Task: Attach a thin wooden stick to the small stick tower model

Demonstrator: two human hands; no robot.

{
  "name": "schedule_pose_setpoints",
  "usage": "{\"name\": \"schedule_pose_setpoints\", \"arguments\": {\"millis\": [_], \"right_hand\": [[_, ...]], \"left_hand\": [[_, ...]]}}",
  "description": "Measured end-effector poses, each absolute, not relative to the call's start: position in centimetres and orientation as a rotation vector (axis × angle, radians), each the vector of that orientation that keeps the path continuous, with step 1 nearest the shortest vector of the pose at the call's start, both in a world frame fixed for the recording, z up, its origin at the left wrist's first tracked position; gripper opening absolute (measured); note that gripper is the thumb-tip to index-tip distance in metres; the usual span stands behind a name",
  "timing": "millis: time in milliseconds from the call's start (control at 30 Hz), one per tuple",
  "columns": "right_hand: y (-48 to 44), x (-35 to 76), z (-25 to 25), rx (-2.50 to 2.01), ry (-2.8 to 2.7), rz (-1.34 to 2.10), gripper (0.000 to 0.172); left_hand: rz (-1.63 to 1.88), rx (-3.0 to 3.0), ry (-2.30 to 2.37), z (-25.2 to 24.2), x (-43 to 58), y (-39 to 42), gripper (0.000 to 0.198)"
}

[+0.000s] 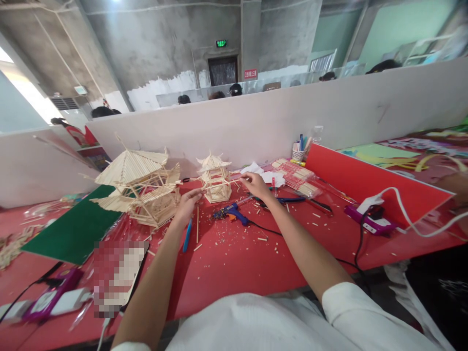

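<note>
A small pavilion model [215, 179] made of thin wooden sticks stands on the red table [234, 263]. My left hand [189, 202] rests beside its left base, fingers curled toward it, and I cannot see whether it holds anything. To the model's right, my right hand [256, 184] pinches a thin wooden stick [236, 181] that points at the model's side. A larger stick pavilion [141, 187] stands to the left, partly on a green cutting mat [73, 231].
A blue glue gun [231, 213] lies in front of the small model, its cord running right. Stick bundles [298, 176], blue pliers [288, 199], a pen cup [299, 150], a purple power strip [369, 222], a red divider [369, 180] and stick scraps surround it. Other people sit beyond the partition.
</note>
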State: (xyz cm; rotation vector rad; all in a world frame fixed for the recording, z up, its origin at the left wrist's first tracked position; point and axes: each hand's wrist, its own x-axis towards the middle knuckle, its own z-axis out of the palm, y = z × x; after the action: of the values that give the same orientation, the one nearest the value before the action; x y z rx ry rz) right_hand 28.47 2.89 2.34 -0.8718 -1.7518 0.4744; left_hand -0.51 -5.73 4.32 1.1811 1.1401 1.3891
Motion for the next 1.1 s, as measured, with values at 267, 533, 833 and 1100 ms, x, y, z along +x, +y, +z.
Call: {"name": "schedule_pose_setpoints", "arguments": {"millis": [267,533,833,1100], "right_hand": [[2.94,28.43,2.18,-0.895,-1.751,0.459,0.024],[2.71,28.44,2.33,-0.899,-1.754,0.467,0.024],[3.0,28.48,2.12,-0.907,-1.753,0.472,0.026],[3.22,28.52,1.8,-0.914,-1.75,0.461,0.026]], "left_hand": [[1.395,1.172,1.136,4.29,-0.54,-5.65,0.043],[1.385,1.166,1.128,4.32,-0.6,-5.69,0.041],[1.391,1.163,1.135,4.13,-0.66,-5.59,0.041],[1.393,1.169,1.135,3.87,-0.64,-5.24,0.04]]}}
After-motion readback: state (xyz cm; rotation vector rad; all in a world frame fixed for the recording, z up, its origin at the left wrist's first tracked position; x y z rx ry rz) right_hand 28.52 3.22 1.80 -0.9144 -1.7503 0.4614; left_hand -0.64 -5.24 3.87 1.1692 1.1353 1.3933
